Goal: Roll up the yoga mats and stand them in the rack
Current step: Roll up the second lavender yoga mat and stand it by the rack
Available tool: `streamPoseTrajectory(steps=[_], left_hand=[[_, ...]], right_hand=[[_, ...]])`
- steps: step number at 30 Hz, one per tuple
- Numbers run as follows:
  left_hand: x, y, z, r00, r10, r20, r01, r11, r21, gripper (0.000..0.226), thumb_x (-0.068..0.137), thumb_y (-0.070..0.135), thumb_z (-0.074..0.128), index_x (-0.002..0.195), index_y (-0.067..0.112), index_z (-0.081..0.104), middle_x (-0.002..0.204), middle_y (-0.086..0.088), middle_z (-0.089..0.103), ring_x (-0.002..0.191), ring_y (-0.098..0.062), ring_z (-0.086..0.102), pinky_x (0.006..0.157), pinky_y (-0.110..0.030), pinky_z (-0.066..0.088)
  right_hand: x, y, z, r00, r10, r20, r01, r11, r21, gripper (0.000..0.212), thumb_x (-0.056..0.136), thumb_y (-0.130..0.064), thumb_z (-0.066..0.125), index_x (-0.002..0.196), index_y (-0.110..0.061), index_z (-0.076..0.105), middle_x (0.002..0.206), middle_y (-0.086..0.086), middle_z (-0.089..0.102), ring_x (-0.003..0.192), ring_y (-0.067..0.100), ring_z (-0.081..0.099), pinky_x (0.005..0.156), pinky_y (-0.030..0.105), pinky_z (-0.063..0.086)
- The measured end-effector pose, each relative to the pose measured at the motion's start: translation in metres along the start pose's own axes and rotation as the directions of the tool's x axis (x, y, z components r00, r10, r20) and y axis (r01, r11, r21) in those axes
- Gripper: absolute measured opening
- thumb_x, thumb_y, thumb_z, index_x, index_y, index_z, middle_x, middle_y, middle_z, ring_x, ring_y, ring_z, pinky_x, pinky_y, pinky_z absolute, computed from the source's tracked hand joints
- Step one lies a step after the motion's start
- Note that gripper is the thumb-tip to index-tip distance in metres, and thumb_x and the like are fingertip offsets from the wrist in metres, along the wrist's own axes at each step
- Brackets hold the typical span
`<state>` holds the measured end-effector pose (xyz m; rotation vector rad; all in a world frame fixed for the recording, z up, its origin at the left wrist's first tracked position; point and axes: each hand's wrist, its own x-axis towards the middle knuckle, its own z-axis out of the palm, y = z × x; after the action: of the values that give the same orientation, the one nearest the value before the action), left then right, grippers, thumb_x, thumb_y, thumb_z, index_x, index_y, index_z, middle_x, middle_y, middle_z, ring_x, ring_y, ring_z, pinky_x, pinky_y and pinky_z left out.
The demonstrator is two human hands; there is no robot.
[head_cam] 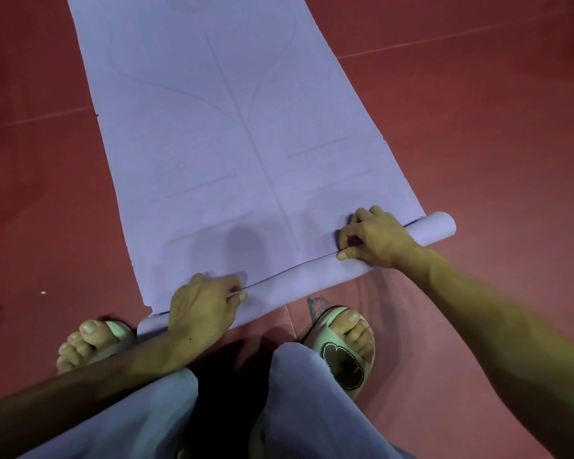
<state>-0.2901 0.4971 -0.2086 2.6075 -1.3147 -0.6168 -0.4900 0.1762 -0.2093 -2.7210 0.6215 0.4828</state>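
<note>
Crouched on the red floor (pixel 478 134), I curl my left hand (pixel 201 304) and right hand (pixel 375 236) over the tight roll (pixel 299 276) of a pale lilac yoga mat (pixel 219 127); beyond my fingers its faintly line-marked length lies flat.

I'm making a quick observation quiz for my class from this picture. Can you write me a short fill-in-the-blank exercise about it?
1. The yoga mat is pale ____ in colour.
2. The mat lies on a ____ floor.
3. The left hand and right hand both grip the ____ end of the mat.
4. The person wears ____ on their feet.

Missing words: purple; red; rolled; sandals
</note>
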Motion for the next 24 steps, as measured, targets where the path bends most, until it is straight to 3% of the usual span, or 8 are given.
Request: streamPoseTrajectory(steps=[4,7,9,12,15,18,21,24], left_hand=[[0.006,-0.006,0.001,0.979,0.191,-0.075,-0.177,0.971,0.162,0.011,0.086,0.042,0.077,0.091,0.031,0.079,0.111,-0.004,0.059,0.093,-0.033,0.06,0.07,-0.042,0.052],[0.009,-0.012,0.003,0.959,0.27,-0.085,-0.264,0.961,0.079,0.015,0.097,0.038,0.057,0.099,0.034,0.071,0.098,0.006,0.058,0.083,-0.024,0.064,0.059,-0.038,0.054],[0.009,-0.015,0.007,0.907,0.406,-0.111,-0.391,0.911,0.133,0.026,0.096,0.031,0.045,0.094,0.03,0.071,0.088,0.006,0.06,0.073,-0.024,0.063,0.053,-0.039,0.051],[0.01,-0.014,0.004,0.848,0.519,-0.106,-0.491,0.845,0.213,0.029,0.094,0.02,0.044,0.085,0.021,0.072,0.081,0.001,0.06,0.066,-0.028,0.06,0.05,-0.04,0.047],[0.004,-0.016,-0.002,0.846,0.521,-0.111,-0.488,0.842,0.232,0.026,0.097,0.036,0.051,0.09,0.023,0.072,0.086,0.003,0.062,0.069,-0.025,0.06,0.051,-0.034,0.04],[-0.001,-0.023,-0.005,0.848,0.528,-0.044,-0.509,0.834,0.214,0.046,0.09,0.065,0.06,0.111,0.025,0.073,0.098,0.005,0.067,0.077,-0.025,0.062,0.058,-0.034,0.043],[0.002,-0.024,-0.005,0.894,0.446,-0.041,-0.435,0.886,0.162,0.044,0.09,0.061,0.056,0.12,0.034,0.073,0.097,0.009,0.068,0.081,-0.024,0.065,0.06,-0.035,0.047],[0.01,-0.02,-0.017,0.925,0.381,-0.015,-0.377,0.92,0.104,0.044,0.091,0.063,0.05,0.123,0.042,0.071,0.102,0.013,0.071,0.088,-0.023,0.07,0.065,-0.034,0.051]], right_hand=[[-0.009,-0.009,0.006,0.997,-0.014,-0.079,0.015,1.0,0.008,0.034,0.092,-0.059,0.067,0.1,-0.027,0.073,0.093,-0.008,0.051,0.093,0.024,0.059,0.072,0.034,0.039],[-0.016,-0.013,0.014,0.978,-0.032,-0.207,0.028,0.999,-0.023,0.032,0.096,-0.054,0.062,0.097,-0.022,0.068,0.087,-0.005,0.059,0.084,0.026,0.057,0.069,0.035,0.037],[-0.02,-0.019,0.02,0.952,-0.038,-0.303,0.016,0.997,-0.075,0.03,0.097,-0.049,0.063,0.092,-0.02,0.063,0.081,-0.003,0.058,0.077,0.025,0.052,0.064,0.036,0.037],[-0.027,-0.027,0.03,0.904,-0.05,-0.425,0.002,0.994,-0.112,0.022,0.096,-0.029,0.075,0.086,-0.014,0.063,0.076,0.002,0.055,0.073,0.027,0.049,0.056,0.035,0.034],[-0.034,-0.028,0.037,0.886,-0.009,-0.463,-0.016,0.999,-0.05,0.017,0.1,-0.026,0.07,0.09,-0.012,0.067,0.081,0.004,0.056,0.078,0.027,0.048,0.058,0.041,0.045],[-0.043,-0.02,0.04,0.899,-0.065,-0.434,0.038,0.997,-0.071,0.03,0.104,-0.04,0.065,0.106,-0.011,0.07,0.097,0.006,0.06,0.086,0.029,0.05,0.075,0.047,0.049],[-0.053,-0.011,0.037,0.926,-0.158,-0.342,0.118,0.984,-0.135,0.059,0.099,-0.064,0.061,0.128,-0.012,0.067,0.12,0.006,0.061,0.103,0.03,0.056,0.087,0.044,0.047],[-0.049,-0.003,0.03,0.924,-0.206,-0.321,0.162,0.974,-0.16,0.058,0.104,-0.063,0.048,0.133,-0.016,0.067,0.123,0.005,0.063,0.107,0.03,0.058,0.092,0.044,0.047]])
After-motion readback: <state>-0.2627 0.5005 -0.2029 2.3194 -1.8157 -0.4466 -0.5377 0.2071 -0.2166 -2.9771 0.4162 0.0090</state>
